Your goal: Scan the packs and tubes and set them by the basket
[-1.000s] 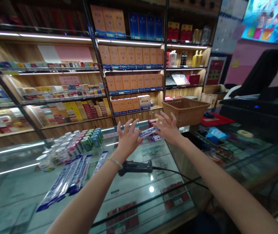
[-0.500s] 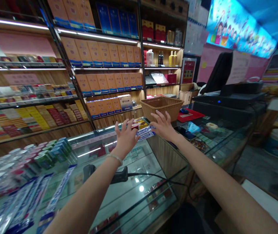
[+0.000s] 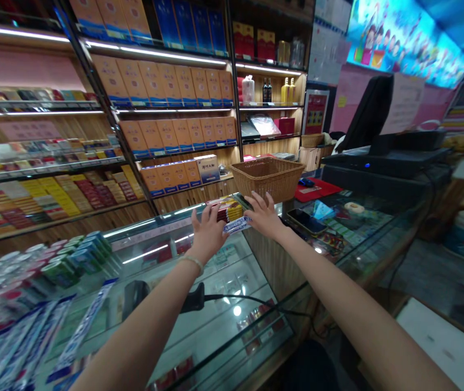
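Note:
Both my arms reach forward over a glass counter. My left hand has its fingers spread and touches the left end of a long blue-and-white pack. My right hand, fingers also spread, rests at the pack's right end. The pack lies tilted on a small stack of red and yellow packs at the counter's far corner. Neither hand closes around anything.
A wicker basket stands just behind the hands. A barcode scanner with its cable lies under my left arm. Small tubs and long blue packs sit at left. A phone, tape roll and till screen are at right. Shelves of boxes fill the back.
The view has swung to the right. Both hands moved closer together around the blue-and-white pack, which now sits lower, against the stack of packs.

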The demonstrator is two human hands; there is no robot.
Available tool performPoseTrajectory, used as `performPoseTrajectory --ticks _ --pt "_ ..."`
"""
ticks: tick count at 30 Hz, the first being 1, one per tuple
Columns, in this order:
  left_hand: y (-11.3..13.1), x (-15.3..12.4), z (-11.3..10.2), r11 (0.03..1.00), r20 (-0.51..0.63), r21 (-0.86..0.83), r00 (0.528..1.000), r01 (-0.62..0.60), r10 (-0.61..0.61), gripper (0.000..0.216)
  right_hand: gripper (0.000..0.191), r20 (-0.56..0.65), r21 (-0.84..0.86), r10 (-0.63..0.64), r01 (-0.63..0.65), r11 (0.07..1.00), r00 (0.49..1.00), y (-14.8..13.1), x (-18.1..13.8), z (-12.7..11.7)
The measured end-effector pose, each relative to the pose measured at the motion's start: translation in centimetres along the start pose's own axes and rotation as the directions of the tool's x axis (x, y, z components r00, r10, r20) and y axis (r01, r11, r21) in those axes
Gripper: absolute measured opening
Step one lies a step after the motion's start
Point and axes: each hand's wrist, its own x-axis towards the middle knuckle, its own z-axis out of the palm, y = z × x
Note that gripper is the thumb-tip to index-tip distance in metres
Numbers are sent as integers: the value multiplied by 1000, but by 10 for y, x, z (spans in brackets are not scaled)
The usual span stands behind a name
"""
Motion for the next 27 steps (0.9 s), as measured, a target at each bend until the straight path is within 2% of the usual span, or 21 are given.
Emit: performPoseTrajectory --ticks 11,20,27 --pt "-2 2 17 1000 71 2 997 -17 17 22 22 85 29 29 -32 999 996 -4 -1 16" --pt "-5 2 30 999 51 -31 998 -42 44 32 25 115 62 35 -42 997 993 -5 -7 19" --pt "-7 0 32 997 33 -67 998 -47 49 23 22 126 58 55 -63 996 990 -11 -6 20"
